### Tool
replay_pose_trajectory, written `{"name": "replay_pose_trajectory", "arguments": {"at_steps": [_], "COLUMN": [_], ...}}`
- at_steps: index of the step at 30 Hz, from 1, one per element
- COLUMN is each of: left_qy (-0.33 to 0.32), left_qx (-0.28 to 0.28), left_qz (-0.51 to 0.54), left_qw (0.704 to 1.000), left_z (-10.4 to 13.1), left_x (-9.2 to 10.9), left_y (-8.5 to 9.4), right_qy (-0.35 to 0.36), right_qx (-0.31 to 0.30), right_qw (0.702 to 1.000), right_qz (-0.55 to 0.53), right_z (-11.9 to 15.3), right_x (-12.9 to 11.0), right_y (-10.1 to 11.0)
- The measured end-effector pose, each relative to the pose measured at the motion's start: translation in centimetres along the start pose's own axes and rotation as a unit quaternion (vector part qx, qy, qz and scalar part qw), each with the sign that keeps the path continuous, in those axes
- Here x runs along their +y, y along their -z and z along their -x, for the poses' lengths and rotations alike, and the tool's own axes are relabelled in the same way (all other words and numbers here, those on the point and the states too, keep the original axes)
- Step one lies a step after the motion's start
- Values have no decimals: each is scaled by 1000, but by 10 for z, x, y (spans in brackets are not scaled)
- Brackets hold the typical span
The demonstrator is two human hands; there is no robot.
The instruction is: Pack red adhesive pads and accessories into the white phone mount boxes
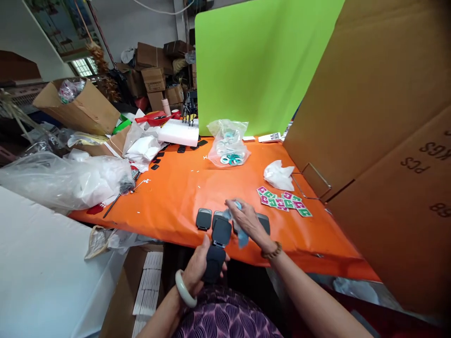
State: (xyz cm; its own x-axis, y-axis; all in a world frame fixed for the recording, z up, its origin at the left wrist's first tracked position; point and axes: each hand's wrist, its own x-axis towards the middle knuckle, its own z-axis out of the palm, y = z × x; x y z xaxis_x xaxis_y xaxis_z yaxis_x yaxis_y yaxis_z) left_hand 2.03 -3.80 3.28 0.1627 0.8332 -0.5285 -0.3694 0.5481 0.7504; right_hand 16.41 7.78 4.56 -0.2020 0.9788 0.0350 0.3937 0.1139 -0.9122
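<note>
My left hand (202, 263) grips a black hinged folding case (215, 263), its two square halves opened out, held at the table's front edge. Just above and to the right, my right hand (243, 217) is closed around a crumpled light-blue cloth (242, 238) that hangs below the fingers. On the orange table lie similar flat dark square cases: one (203, 218) to the left, another partly behind the held case, and one (263, 223) partly hidden by my right hand. Whether the cloth touches a case, I cannot tell.
Pink and green printed cards (284, 203) lie right, near crumpled white plastic (278, 175) and a metal wire stand (312, 180). A clear bag of rings (229, 145) sits behind. Large cardboard (380, 141) borders the right; plastic bags (88, 178) crowd the left.
</note>
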Motion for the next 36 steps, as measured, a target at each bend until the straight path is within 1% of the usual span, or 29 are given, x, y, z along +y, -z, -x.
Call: {"name": "replay_pose_trajectory", "arguments": {"at_steps": [1, 2, 3, 4, 5, 6, 8, 9, 10, 11, 12, 13, 14, 15, 16, 17, 19, 22, 24, 25, 27, 28, 30, 32, 34, 35, 36], "left_qy": [13, 29, 44, 56, 62, 58, 35, 22, 17, 19, 26, 34, 43, 54, 69, 86, 105, 74, 42, 23, -18, -33, -47, -50, -57, -64, -74], "left_qx": [-13, -27, -42, -53, -58, -52, -7, 24, 49, 58, 49, 26, -4, -33, -51, -58, -47, -17, 5, 17, 32, 33, 22, 5, -12, -17, -18], "left_qz": [5, 3, -9, -27, -43, -50, -29, -2, 33, 75, 118, 157, 189, 211, 222, 225, 223, 213, 203, 195, 176, 166, 148, 136, 123, 109, 88], "left_qw": [1000, 999, 998, 997, 995, 996, 999, 999, 998, 995, 992, 987, 981, 975, 971, 969, 968, 974, 978, 980, 984, 985, 988, 989, 991, 992, 993], "left_z": [3, 5, 6, 6, 5, 4, 1, 0, -1, -2, -2, -3, -5, -6, -8, -11, -16, -19, -18, -17, -12, -9, -3, 2, 5, 6, 7], "left_x": [0, 0, -1, -3, -5, -8, -13, -14, -14, -13, -10, -7, -3, 0, 3, 6, 6, -2, -8, -10, -14, -15, -16, -17, -18, -19, -20], "left_y": [4, 8, 12, 15, 17, 19, 22, 22, 23, 24, 24, 24, 24, 23, 23, 23, 22, 20, 17, 16, 14, 13, 11, 9, 7, 7, 8], "right_qy": [-31, -50, -63, -77, -94, -109, -119, -99, -62, -8, 60, 134, 205, 267, 315, 346, 375, 383, 367, 349, 289, 247, 145, 50, -5, -17, -26], "right_qx": [-74, -150, -207, -236, -234, -208, -123, -82, -45, -16, 0, 2, -9, -25, -41, -51, -43, -38, -59, -74, -99, -105, -117, -139, -162, -161, -146], "right_qw": [996, 982, 965, 949, 939, 937, 951, 964, 977, 987, 990, 987, 977, 963, 948, 936, 923, 919, 925, 933, 952, 963, 980, 985, 983, 984, 987], "right_qz": [-50, -100, -150, -197, -234, -259, -258, -233, -198, -161, -125, -90, -57, -25, 6, 35, 73, 89, 74, 55, -3, -33, -75, -90, -84, -78, -68], "right_z": [7, 17, 29, 40, 51, 60, 71, 74, 77, 80, 83, 88, 92, 98, 103, 108, 114, 118, 118, 118, 117, 116, 112, 109, 107, 106, 105], "right_x": [6, 13, 19, 24, 28, 30, 30, 27, 23, 19, 15, 11, 8, 6, 5, 5, 6, 7, 6, 6, 6, 7, 11, 17, 21, 22, 23], "right_y": [4, 6, 5, 2, -1, -3, -6, -6, -6, -6, -7, -9, -12, -17, -21, -26, -34, -38, -38, -37, -36, -35, -35, -35, -37, -38, -39]}}
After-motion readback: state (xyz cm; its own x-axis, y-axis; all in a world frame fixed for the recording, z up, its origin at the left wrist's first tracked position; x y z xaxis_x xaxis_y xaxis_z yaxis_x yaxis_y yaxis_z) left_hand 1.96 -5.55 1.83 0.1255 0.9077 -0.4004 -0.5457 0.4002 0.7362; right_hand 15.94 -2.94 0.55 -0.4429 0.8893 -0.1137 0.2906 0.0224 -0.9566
